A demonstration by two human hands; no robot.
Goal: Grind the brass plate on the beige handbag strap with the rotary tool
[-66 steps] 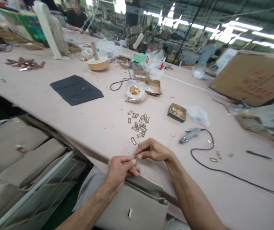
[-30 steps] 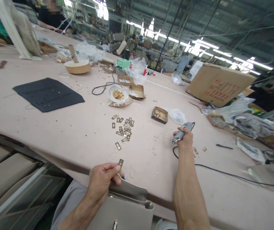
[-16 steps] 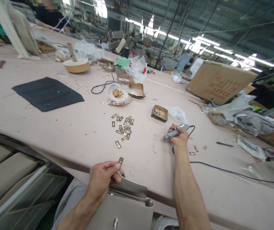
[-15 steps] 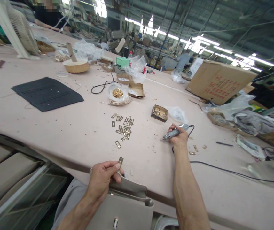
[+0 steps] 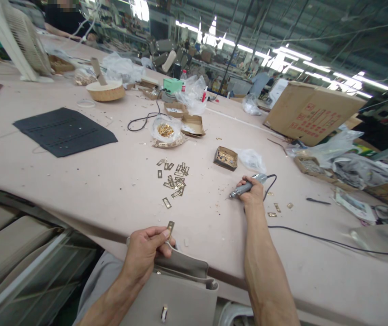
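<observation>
My left hand (image 5: 149, 246) pinches a small metal plate (image 5: 170, 228) at the edge of the flap of a grey-beige bag (image 5: 183, 299), low in the view. The bag has a metal fitting (image 5: 163, 313) on its front. My right hand (image 5: 253, 192) is wrapped round a grey electric screwdriver (image 5: 244, 188), its tip pointing left over the table. Between and beyond the hands lies a pile of small metal plates (image 5: 177, 183). An open box of small gold pieces (image 5: 226, 158) stands just beyond my right hand.
A dark sheet (image 5: 65, 131), a bag of gold parts (image 5: 166, 132) and a round wooden block (image 5: 105, 92) lie farther back. A large carton (image 5: 312, 113) stands at right. The screwdriver's cord (image 5: 316, 239) crosses the right side. A person (image 5: 65, 20) is at far left.
The view has shifted very slightly. My right hand and the screwdriver have moved a little to the left; my left hand still pinches the metal plate at the flap.
</observation>
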